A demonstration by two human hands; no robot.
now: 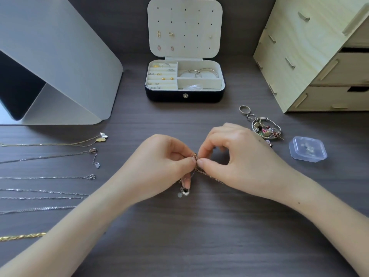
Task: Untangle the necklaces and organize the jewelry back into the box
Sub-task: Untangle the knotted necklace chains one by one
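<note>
Both hands meet at the middle of the desk over a tangled rose-gold chain (209, 175). My left hand (159, 166) pinches the knot with thumb and forefinger, and silver charms (182, 192) dangle below its fingers. My right hand (235, 156) pinches the same chain from the right; a strand trails under its palm. The jewelry box (184, 94) stands open at the back centre, with earrings on its lid panel, rings in the left slots and bangles in the right compartment. Several untangled necklaces (46, 177) lie in straight rows at the left.
A pile of rings and a charm bracelet (265, 128) lies right of my hands, beside a small clear plastic case (307, 149). A wooden drawer unit (319, 56) fills the back right. A folded grey stand (60, 66) occupies the back left.
</note>
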